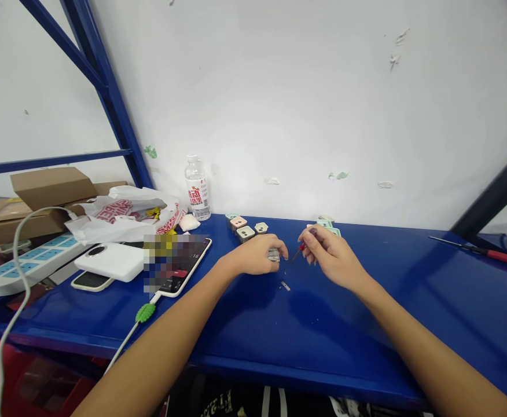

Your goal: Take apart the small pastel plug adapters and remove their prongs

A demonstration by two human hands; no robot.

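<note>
My left hand (257, 255) rests on the blue shelf (305, 324), its fingers closed round a small grey part (273, 254). My right hand (328, 252) pinches a small red-handled screwdriver (300, 249), whose tip points down toward the grey part. A tiny metal piece (285, 285) lies on the shelf just in front of both hands. Several small socket modules (245, 228) in pink, grey and beige sit behind my left hand, and greenish ones (328, 225) lie behind my right hand.
A water bottle (197, 188) stands by the wall. To the left lie a charging phone (179, 266), a white power bank (110, 262), a power strip (28, 262), plastic bags (123, 217) and cardboard boxes (45, 197). A red-handled screwdriver (483, 252) lies far right.
</note>
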